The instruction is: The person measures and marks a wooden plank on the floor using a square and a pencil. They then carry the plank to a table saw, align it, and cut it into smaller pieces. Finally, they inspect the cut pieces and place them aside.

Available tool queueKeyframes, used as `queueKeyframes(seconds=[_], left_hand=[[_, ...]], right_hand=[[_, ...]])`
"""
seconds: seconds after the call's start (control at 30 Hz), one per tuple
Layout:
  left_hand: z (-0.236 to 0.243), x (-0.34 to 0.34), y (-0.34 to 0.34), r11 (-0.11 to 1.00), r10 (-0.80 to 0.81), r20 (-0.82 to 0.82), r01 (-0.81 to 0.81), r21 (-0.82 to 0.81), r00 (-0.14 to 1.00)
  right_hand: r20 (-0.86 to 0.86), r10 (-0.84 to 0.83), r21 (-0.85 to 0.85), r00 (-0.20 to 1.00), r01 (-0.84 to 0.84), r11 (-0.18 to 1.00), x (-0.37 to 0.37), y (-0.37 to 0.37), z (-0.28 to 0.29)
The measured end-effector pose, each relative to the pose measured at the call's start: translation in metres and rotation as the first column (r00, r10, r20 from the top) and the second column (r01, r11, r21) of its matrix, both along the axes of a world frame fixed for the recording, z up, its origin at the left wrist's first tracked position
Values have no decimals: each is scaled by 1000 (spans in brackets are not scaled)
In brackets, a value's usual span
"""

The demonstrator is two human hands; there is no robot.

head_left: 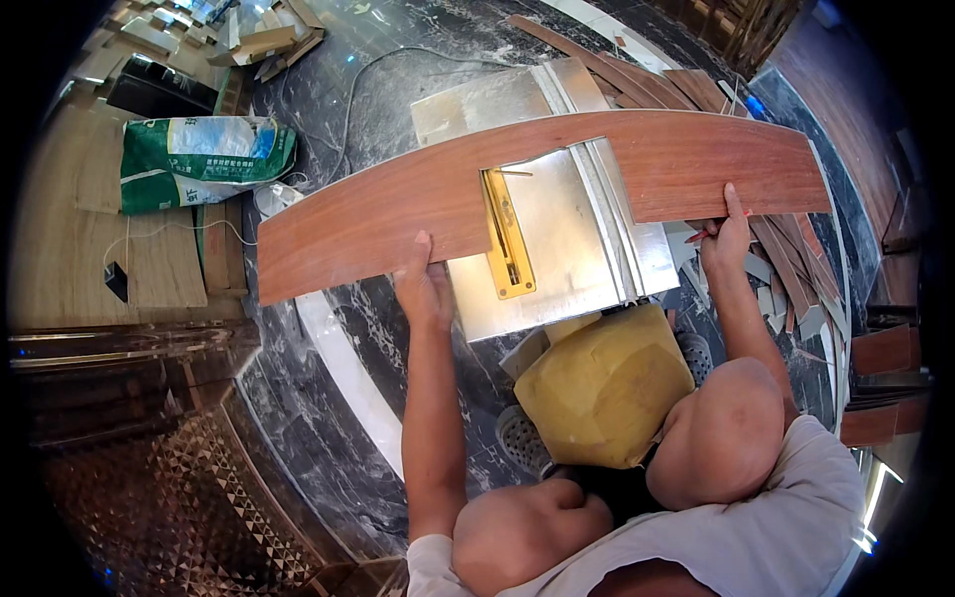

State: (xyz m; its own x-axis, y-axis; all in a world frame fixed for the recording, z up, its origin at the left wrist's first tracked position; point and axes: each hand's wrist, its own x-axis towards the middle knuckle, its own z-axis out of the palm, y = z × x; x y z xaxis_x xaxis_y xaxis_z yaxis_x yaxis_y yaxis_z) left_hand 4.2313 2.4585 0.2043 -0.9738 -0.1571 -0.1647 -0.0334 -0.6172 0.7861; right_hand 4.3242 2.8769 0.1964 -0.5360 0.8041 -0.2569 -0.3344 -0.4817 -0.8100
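Note:
A long reddish-brown floor plank (398, 199) lies across the metal top of a table saw (572, 234). Its near edge has a rectangular notch, and the saw's yellow slotted insert (510, 234) shows through it. My left hand (424, 284) grips the near edge left of the notch, thumb on top and fingers underneath. Right of the notch, my right hand (727, 237) holds the same edge, with one finger laid on the face. A thin red stick, perhaps a pencil (698, 237), sticks out from that hand. Whether the blade stands in the slot, I cannot tell.
Just before my knees sits a yellowish block-like object (602, 388). Plank offcuts (791, 264) are heaped at the right, with more strips behind the saw. A green and white sack (204, 159) lies at the left. A grey cable (353, 95) runs over the dusty dark floor.

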Motion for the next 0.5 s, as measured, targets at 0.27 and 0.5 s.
queueKeyframes(seconds=[0.27,0.5], left_hand=[[10,0,-2,1000,1,-4,-1,-13,1000],[8,-7,-20,1000,0,26,0,-9,1000]], right_hand=[[-13,41,-13,999,-41,999,3,-7,0],[13,105,-29,994,-105,994,4,-20,0]])
